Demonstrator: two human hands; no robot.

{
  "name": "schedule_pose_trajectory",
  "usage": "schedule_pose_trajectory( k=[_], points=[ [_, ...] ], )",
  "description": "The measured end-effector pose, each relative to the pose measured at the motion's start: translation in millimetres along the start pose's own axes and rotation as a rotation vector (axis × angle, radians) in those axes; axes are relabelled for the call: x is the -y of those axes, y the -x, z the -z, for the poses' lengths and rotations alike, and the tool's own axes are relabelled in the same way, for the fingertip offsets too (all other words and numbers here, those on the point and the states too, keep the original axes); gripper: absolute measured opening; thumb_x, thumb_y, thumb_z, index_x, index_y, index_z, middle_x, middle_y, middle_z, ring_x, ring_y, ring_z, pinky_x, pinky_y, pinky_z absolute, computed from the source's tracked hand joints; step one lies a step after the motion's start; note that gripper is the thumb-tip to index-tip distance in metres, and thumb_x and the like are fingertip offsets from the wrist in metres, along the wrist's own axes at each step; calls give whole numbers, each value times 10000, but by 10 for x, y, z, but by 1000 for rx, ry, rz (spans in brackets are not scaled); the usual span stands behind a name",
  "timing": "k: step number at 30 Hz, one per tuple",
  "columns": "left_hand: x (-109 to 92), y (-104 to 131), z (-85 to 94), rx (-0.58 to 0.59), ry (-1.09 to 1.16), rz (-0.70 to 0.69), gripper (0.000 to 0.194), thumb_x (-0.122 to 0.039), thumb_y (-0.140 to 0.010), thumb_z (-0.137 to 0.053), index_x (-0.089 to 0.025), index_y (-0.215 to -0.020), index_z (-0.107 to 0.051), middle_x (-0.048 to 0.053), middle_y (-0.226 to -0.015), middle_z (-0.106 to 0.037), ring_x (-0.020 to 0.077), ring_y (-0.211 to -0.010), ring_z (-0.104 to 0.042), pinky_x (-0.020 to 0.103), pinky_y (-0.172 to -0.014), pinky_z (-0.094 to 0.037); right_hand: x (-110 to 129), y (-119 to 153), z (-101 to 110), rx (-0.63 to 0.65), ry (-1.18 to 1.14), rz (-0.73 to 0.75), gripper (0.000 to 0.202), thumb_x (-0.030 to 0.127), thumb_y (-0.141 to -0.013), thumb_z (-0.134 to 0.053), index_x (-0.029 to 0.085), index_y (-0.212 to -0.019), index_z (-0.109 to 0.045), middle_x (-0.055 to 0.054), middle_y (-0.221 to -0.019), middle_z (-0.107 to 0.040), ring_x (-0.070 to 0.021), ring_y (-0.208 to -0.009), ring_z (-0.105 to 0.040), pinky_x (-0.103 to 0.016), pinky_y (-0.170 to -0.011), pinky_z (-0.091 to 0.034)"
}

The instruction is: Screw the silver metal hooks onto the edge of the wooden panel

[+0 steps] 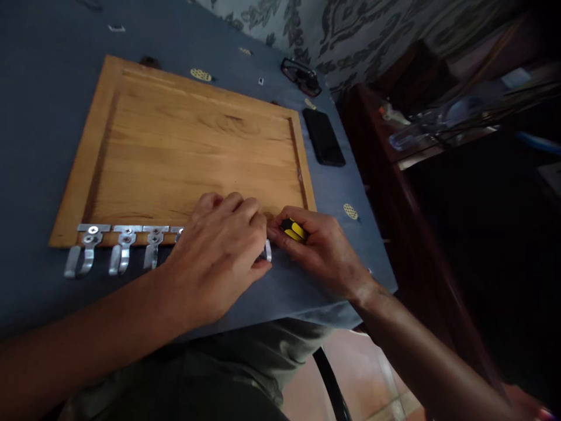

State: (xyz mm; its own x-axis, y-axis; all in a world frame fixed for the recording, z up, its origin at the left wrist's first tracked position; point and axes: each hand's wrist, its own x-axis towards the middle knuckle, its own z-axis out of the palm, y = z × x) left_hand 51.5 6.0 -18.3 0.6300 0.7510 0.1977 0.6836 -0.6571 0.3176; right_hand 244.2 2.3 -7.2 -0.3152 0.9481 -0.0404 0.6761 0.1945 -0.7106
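A wooden panel point(175, 146) with a raised frame lies on the blue-grey cloth. Along its near edge runs a row of silver metal hooks point(125, 257), with cross-head screws showing in several of them. My left hand point(223, 251) is closed over the row's right part, its fingers bent and its thumb beside one partly visible hook point(267, 251). Just right of it, my right hand point(322, 242) grips a screwdriver point(294, 230) by its yellow and black handle. The screwdriver's tip is hidden between the hands.
A black phone point(324, 137) lies right of the panel, with dark glasses point(301, 76) behind it. The patterned wall point(302, 23) borders the far side. To the right stands a dark red wooden shelf point(385, 134) holding assorted items. The cloth's edge point(342, 316) is close to my lap.
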Motion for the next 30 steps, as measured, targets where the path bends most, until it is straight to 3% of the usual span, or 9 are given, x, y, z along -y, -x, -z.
schedule_pose_trajectory(
  k=[17,30],
  points=[
    [0,6,-7,-12,6,-8,223,-315,-849,-832,-147,-840,-685,74,-880,-672,327,-957,-694,491,-843,-556,-50,33,-20,-42,24,76,349,465,-1025,-601,204,-796,-631,7,-711,-652,-117,-645,-574,-254,-611,-436],
    [3,1,0,8,4,5,220,-336,-868,-814,-152,-855,-694,69,-896,-672,305,-968,-686,473,-870,-548,-151,107,-91,-112,94,170,77,173,-957,-654,209,-894,-676,29,-749,-697,-113,-651,-622,-222,-637,-476]
  ],
)
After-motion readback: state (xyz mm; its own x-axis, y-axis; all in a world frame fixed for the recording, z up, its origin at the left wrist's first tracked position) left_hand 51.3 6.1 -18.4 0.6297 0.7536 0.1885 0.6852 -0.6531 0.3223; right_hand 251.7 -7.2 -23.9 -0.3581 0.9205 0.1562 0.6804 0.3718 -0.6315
